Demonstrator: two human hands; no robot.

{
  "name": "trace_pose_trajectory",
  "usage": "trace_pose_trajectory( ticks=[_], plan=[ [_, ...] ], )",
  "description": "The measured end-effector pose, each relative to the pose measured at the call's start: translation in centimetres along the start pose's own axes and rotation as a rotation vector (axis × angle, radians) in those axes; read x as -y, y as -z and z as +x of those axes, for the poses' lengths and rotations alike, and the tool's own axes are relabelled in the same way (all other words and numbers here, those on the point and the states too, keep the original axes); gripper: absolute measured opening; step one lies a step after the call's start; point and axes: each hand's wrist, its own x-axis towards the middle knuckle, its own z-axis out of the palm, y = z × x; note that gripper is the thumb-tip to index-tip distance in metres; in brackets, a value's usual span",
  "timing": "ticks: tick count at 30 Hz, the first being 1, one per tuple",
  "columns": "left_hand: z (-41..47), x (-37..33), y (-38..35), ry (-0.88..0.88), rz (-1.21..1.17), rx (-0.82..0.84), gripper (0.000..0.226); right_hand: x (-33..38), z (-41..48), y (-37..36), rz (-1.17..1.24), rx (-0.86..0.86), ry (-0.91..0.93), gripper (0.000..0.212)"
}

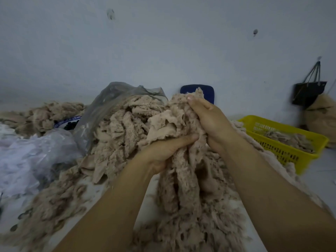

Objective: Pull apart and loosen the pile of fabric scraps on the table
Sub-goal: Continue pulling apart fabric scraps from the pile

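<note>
A big heap of beige, frayed fabric scraps (123, 128) fills the middle of the table. A raised clump of the same scraps (183, 171) hangs between both hands, above the heap. My left hand (163, 151) grips the clump low down, thumb pointing right across the fabric. My right hand (209, 119) grips its upper part from the right, fingers curled over the top edge. Looser shreds (54, 202) lie spread over the near left of the table.
A grey plastic bag (109, 104) lies open behind the heap and a pale crumpled bag (31, 157) sits at the left. At the right stands a yellow basket (283, 142) holding scraps. A blue chair back (207, 91), a hanging black bag (307, 93) and the wall are behind.
</note>
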Motion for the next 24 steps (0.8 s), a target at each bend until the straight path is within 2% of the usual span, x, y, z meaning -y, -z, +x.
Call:
trace_pose_trajectory(
  ticks=[5, 7, 8, 10, 12, 14, 15, 16, 18, 20, 21, 23, 24],
  plan=[
    [0.4, 0.7, 1.7, 0.069, 0.014, -0.068, 0.043, -1.0, 0.5, 1.1, 0.463, -0.13, -0.234, 0.022],
    [0.3, 0.8, 2.4, 0.098, -0.038, -0.132, 0.037, -1.8, 1.0, 1.7, 0.665, -0.206, -0.356, 0.033],
    [0.1, 0.8, 2.8, 0.11, -0.059, -0.111, 0.035, -2.3, 1.1, 1.9, 0.734, -0.226, -0.388, 0.038],
    [-0.2, 0.9, 3.9, 0.067, -0.137, -0.066, 0.03, -3.0, 1.0, 2.9, 0.865, -0.287, -0.42, 0.041],
    [-0.7, 1.0, 6.1, -0.04, -0.346, -0.101, 0.03, -3.6, 0.7, 5.6, 0.948, -0.403, -0.425, 0.037],
    [-1.0, 0.9, 8.2, -0.123, -0.509, -0.132, 0.043, -4.1, 0.2, 8.3, 0.824, -0.507, -0.392, 0.035],
    [-1.1, 0.8, 8.6, -0.141, -0.539, -0.14, 0.049, -4.3, -0.2, 8.6, 0.659, -0.481, -0.376, 0.033],
    [-1.2, 0.8, 8.7, -0.143, -0.555, -0.132, 0.049, -4.7, -0.6, 8.0, 0.427, -0.372, -0.347, 0.028],
    [-0.8, 0.8, 7.8, -0.112, -0.555, -0.108, 0.038, -5.6, -2.1, 4.4, -0.011, -0.005, -0.288, 0.016],
    [-0.3, 0.7, 6.3, -0.069, -0.519, -0.107, 0.035, -6.6, -3.1, 0.7, -0.298, 0.277, -0.278, 0.054],
    [-0.2, 0.4, 5.8, -0.071, -0.512, -0.118, 0.037, -7.3, -3.3, -0.4, -0.396, 0.353, -0.246, 0.058],
    [-0.1, -0.5, 5.6, -0.131, -0.536, -0.152, 0.036, -8.4, -3.2, -1.0, -0.59, 0.364, -0.106, 0.033],
    [-0.3, -1.2, 5.9, -0.165, -0.558, -0.16, 0.03, -8.7, -3.1, -0.5, -0.646, 0.33, -0.046, 0.03]
  ],
)
